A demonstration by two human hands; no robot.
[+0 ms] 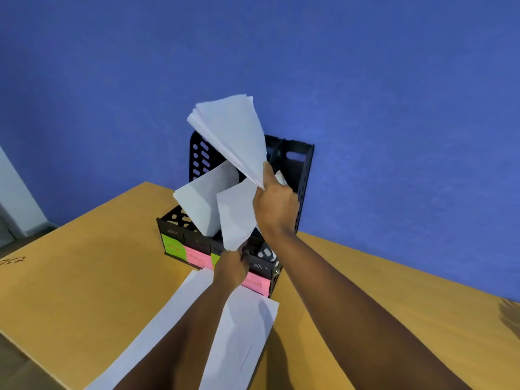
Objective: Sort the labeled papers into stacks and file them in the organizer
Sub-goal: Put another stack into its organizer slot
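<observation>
Blue wall (394,94) fills the upper part of the frame, and below it we see a tan counter (84,277) running across the lower half. At the centre stands a black organizer (298,175) with perforated walls, its front edge carrying green and pink labels (194,257). Our right hand (277,205), just right of centre, has its fingers clamped on the lower end of a thick stack of papers (233,136), which fans upward and to the left above the organizer. Our left hand (232,267), lower centre, pinches the bottom corner of a single sheet (236,218) that stands in a middle compartment; its fingers are closed on that corner. Another sheaf (199,204) leans in the compartment to the left. More white sheets (242,333) lie flat on the counter under our left forearm.
</observation>
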